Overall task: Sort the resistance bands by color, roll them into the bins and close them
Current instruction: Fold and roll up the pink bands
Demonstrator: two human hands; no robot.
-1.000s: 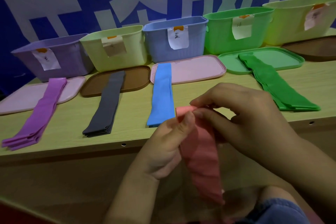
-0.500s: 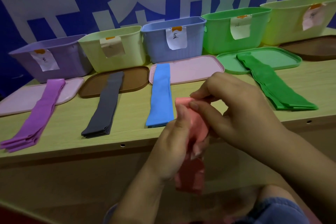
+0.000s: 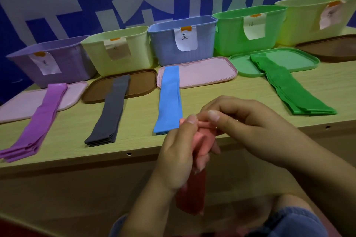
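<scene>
While pinched by left hand [image 3: 180, 152] and right hand [image 3: 248, 127], both grips closed on smooth, partly rolled pink resistance band [image 3: 204, 138], tail hanging past bench [image 3: 134, 119] front edge.

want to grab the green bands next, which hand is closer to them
Right. The right hand sits just left of the green bands, pinching the pink band. The left hand grips the same band farther left, near the blue bands.
</scene>
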